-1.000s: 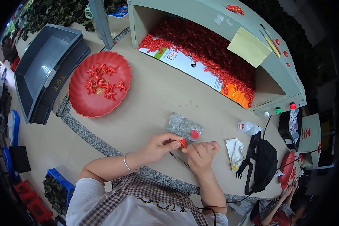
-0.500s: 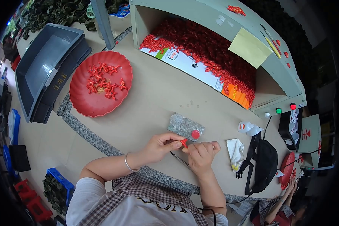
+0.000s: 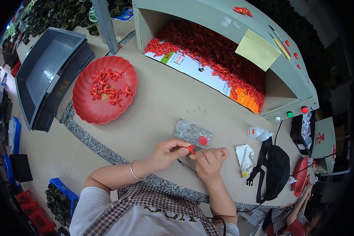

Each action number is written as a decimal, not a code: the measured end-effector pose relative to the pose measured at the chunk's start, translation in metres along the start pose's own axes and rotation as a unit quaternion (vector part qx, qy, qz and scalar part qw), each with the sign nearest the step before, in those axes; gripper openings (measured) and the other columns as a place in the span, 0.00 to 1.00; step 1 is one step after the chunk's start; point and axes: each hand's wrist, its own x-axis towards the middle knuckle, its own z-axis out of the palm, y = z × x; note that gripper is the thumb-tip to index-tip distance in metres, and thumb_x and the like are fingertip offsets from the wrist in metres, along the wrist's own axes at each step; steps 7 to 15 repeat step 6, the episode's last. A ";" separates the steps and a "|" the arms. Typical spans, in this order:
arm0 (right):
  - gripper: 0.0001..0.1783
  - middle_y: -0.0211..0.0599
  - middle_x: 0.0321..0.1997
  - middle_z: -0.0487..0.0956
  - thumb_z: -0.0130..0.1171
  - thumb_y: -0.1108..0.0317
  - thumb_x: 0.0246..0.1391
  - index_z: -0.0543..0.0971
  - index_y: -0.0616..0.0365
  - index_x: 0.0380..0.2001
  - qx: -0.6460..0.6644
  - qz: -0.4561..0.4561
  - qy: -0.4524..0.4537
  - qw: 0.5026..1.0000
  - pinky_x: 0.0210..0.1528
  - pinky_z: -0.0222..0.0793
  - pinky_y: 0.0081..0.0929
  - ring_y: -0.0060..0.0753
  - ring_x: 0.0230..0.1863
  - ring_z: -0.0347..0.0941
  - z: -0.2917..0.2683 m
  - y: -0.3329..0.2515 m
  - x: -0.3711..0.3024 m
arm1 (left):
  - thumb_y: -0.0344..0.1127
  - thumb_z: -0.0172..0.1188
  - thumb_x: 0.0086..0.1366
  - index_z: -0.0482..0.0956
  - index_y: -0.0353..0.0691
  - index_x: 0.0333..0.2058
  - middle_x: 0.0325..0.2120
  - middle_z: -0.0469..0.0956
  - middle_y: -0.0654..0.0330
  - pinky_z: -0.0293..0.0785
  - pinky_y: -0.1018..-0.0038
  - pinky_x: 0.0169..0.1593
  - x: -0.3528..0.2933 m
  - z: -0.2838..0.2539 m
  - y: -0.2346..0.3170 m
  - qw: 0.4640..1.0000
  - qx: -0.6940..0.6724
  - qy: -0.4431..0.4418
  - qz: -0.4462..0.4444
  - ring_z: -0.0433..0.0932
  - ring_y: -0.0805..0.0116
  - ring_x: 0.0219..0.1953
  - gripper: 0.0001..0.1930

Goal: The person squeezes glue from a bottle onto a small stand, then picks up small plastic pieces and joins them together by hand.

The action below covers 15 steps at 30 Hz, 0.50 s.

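Between my two hands is a small red glossy piece (image 3: 190, 149); it looks like one of the red plastic figures, though my fingers cover much of it. My left hand (image 3: 170, 154) pinches it between thumb and fingertips. Closed and curled, my right hand (image 3: 209, 162) meets its lower end with the thumb side; whatever its fingers grip is hidden. Just beyond the fingers lies a clear block (image 3: 192, 132) with a round well and a red cap (image 3: 202, 141). A pair of thin metal tweezers (image 3: 187, 167) rests on the table between my wrists.
A red scalloped bowl (image 3: 105, 112) holds several red figures, beside stacked grey bins (image 3: 47, 84). A pale green cabinet (image 3: 303, 88) with a heap of red pieces (image 3: 208, 51) stands at the back. Rightward are white bottles (image 3: 259, 133), a stained cloth (image 3: 245, 159), a black bag (image 3: 277, 173) and a co-worker's hands (image 3: 306, 192).
My hands keep the same grip on the red piece, with barely any motion. The whole view has shifted slightly. At the far right the co-worker's hands have moved a little.
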 end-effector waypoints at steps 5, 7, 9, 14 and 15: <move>0.10 0.22 0.23 0.69 0.63 0.60 0.41 0.75 0.50 0.23 -0.015 -0.023 0.019 0.999 0.39 0.49 0.33 0.25 0.28 0.63 -0.007 -0.002 0.005 | 0.26 0.50 0.64 0.73 0.36 0.45 0.41 0.74 0.57 0.71 0.77 0.46 -0.003 0.006 0.008 0.999 0.009 -0.013 0.045 0.73 0.72 0.42 0.11; 0.09 0.22 0.24 0.69 0.62 0.59 0.41 0.75 0.50 0.23 -0.023 -0.032 0.025 0.999 0.39 0.49 0.32 0.25 0.29 0.63 -0.011 -0.004 0.006 | 0.26 0.49 0.64 0.73 0.36 0.45 0.43 0.74 0.57 0.71 0.77 0.46 -0.005 0.007 0.012 0.997 0.020 -0.026 0.064 0.74 0.71 0.43 0.11; 0.09 0.22 0.24 0.69 0.62 0.59 0.41 0.75 0.50 0.23 -0.023 -0.032 0.025 0.999 0.39 0.49 0.32 0.25 0.29 0.63 -0.011 -0.004 0.006 | 0.26 0.49 0.64 0.73 0.36 0.45 0.43 0.74 0.57 0.71 0.77 0.46 -0.005 0.007 0.012 0.997 0.020 -0.026 0.064 0.74 0.71 0.43 0.11; 0.09 0.22 0.24 0.69 0.62 0.59 0.41 0.75 0.50 0.23 -0.023 -0.032 0.025 0.999 0.39 0.49 0.32 0.25 0.29 0.63 -0.011 -0.004 0.006 | 0.26 0.49 0.64 0.73 0.36 0.45 0.43 0.74 0.57 0.71 0.77 0.46 -0.005 0.007 0.012 0.997 0.020 -0.026 0.064 0.74 0.71 0.43 0.11; 0.09 0.22 0.24 0.69 0.62 0.59 0.41 0.75 0.50 0.23 -0.023 -0.032 0.025 0.999 0.39 0.49 0.32 0.25 0.29 0.63 -0.011 -0.004 0.006 | 0.26 0.49 0.64 0.73 0.36 0.45 0.43 0.74 0.57 0.71 0.77 0.46 -0.005 0.007 0.012 0.997 0.020 -0.026 0.064 0.74 0.71 0.43 0.11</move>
